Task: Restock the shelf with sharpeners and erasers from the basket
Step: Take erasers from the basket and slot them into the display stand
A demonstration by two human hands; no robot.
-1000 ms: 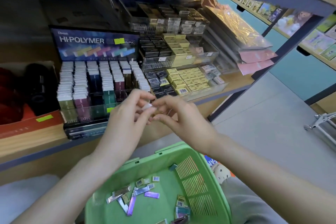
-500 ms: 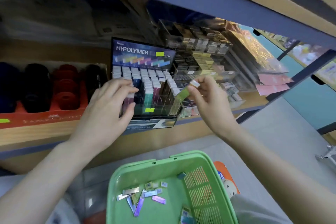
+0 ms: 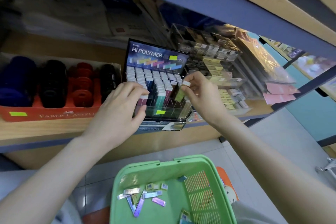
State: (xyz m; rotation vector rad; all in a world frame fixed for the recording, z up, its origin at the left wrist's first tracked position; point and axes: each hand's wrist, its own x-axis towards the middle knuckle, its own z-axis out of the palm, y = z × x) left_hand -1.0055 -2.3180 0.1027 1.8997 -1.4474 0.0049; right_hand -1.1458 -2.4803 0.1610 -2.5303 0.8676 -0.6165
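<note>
Dim, shadowed shelf recess, brighter daylight at right; wide-angle edges bend, corners blurred.

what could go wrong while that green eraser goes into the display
The green eraser pinched by the right hand is tilted, so it may jam or knock the erasers beside it. The left hand rests on the display near the shelf edge; a push could shift it.

A wooden shelving unit with blue-grey metal edging [image 3: 200, 0] is standing on a pale grey tiled floor [image 3: 291, 132], and a teal painted wall [image 3: 309, 118] is running past its right end.
</note>
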